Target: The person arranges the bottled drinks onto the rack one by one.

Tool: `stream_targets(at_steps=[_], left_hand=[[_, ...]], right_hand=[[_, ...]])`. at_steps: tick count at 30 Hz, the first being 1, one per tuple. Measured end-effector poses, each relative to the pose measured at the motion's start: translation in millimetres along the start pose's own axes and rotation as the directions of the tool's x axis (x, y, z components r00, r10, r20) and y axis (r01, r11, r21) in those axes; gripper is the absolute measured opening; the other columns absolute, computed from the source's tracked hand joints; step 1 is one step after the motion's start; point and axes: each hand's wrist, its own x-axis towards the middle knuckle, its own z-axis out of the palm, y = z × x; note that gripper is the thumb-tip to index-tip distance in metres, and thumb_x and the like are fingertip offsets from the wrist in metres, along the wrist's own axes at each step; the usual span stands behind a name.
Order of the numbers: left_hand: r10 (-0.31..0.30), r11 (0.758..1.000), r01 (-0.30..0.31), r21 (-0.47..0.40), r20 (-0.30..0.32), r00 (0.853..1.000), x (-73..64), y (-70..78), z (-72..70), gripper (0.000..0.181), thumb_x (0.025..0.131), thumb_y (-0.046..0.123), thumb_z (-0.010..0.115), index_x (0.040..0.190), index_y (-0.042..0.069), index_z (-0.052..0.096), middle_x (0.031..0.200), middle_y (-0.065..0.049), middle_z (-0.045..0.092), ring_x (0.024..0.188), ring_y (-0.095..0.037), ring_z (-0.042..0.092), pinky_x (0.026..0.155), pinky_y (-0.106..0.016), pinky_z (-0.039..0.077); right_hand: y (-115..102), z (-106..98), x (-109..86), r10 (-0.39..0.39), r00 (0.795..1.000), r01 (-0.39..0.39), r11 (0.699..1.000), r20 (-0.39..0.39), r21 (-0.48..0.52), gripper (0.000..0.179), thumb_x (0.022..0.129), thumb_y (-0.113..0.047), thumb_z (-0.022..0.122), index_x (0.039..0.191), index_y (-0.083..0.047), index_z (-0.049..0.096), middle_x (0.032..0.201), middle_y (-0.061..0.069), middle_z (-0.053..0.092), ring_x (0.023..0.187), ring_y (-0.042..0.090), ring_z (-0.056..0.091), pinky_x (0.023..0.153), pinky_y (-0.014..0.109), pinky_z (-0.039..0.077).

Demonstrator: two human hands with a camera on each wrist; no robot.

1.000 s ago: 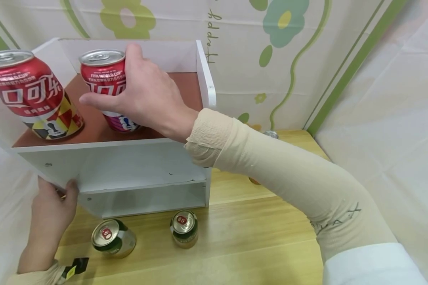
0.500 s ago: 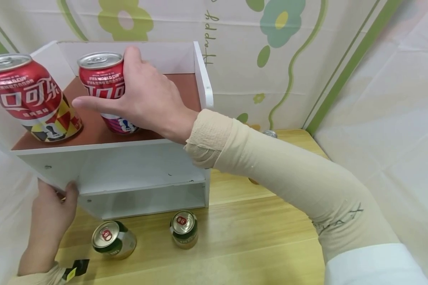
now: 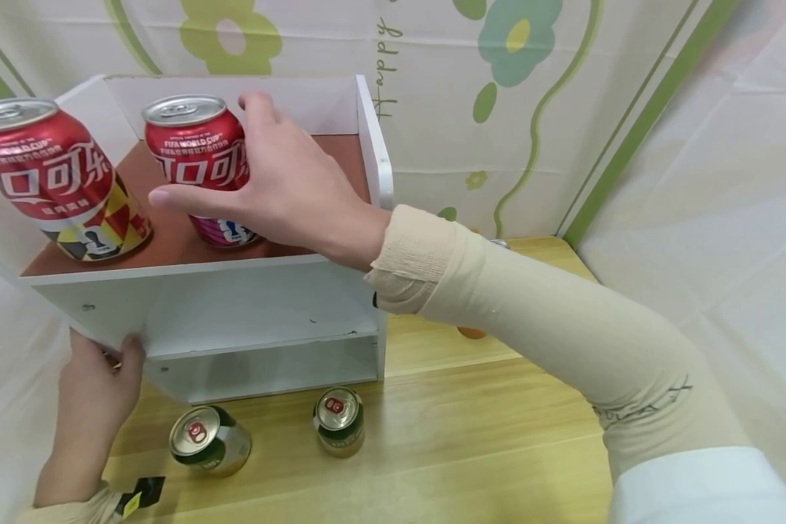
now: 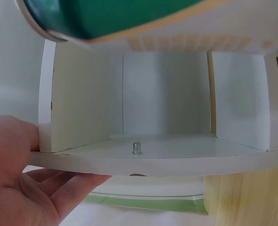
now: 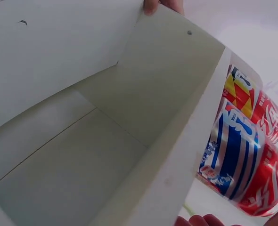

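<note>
In the head view two red cola cans stand upright on the brown top of a small white shelf unit (image 3: 236, 298): the left can (image 3: 72, 182) and the right can (image 3: 193, 156). My right hand (image 3: 301, 189) is just right of the right can, thumb in front and fingers behind, spread; a slim gap shows at the can's upper edge. The can also shows in the right wrist view, its blue-striped side (image 5: 233, 146) beside the shelf. My left hand (image 3: 98, 378) grips the unit's left side panel; the left wrist view shows the thumb and fingers (image 4: 82, 188) around its edge.
Two green and gold cans, a left one (image 3: 209, 440) and a right one (image 3: 339, 422), stand on the wooden table (image 3: 471, 437) before the unit. Behind my right forearm another can (image 3: 471, 332) is mostly hidden. A flower-printed curtain (image 3: 432, 109) hangs behind.
My right hand has drawn slightly right, away from the right cola can, uncovering more of its label. The can stays in place. My left hand has not moved.
</note>
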Motion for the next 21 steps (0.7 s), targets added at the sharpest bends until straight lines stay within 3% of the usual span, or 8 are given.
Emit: stream_targets(at_steps=[4,9,17,21], left_hand=[[-0.005,1.0,0.005,-0.001,0.008,1.0,-0.4,0.4,0.1,0.052,0.103,0.013,0.046,0.146,-0.003,0.023,0.126,-0.044,0.051,0.104,-0.062,0.057,0.058,0.0,0.028],[-0.003,1.0,0.003,-0.002,-0.002,1.0,-1.1,-0.6,-0.2,0.051,0.102,0.013,0.046,0.145,-0.004,0.024,0.123,-0.043,0.052,0.102,-0.06,0.058,0.058,0.0,0.029],[-0.008,1.0,0.008,-0.001,-0.005,1.0,-1.3,-1.9,0.3,0.051,0.102,0.013,0.046,0.144,-0.005,0.024,0.122,-0.043,0.052,0.101,-0.061,0.057,0.055,-0.001,0.029],[-0.015,1.0,0.015,-0.007,0.002,1.0,-1.3,-2.0,0.4,0.051,0.102,0.014,0.046,0.145,-0.003,0.023,0.122,-0.043,0.052,0.102,-0.061,0.057,0.055,-0.001,0.03]], right_hand=[[3,-8,-10.5,0.037,0.999,-0.037,0.999,0.015,-0.022,0.112,0.077,-0.07,0.075,0.159,-0.019,0.018,0.143,-0.009,0.046,0.124,0.0,0.046,0.101,0.018,0.042],[6,-15,-22.5,0.038,0.999,-0.037,0.999,0.034,-0.03,0.117,0.08,-0.067,0.075,0.163,-0.015,0.011,0.164,-0.004,0.026,0.143,0.001,0.028,0.115,0.021,0.029],[17,-13,-35.3,-0.028,1.0,0.029,0.996,0.005,-0.083,0.106,0.087,-0.054,0.075,0.161,-0.009,0.015,0.165,0.003,0.026,0.147,0.006,0.026,0.117,0.018,0.021],[21,-12,-40.7,-0.053,0.999,0.052,0.995,-0.008,-0.09,0.098,0.09,-0.05,0.075,0.16,-0.009,0.019,0.162,0.004,0.031,0.146,0.008,0.029,0.115,0.019,0.025]])
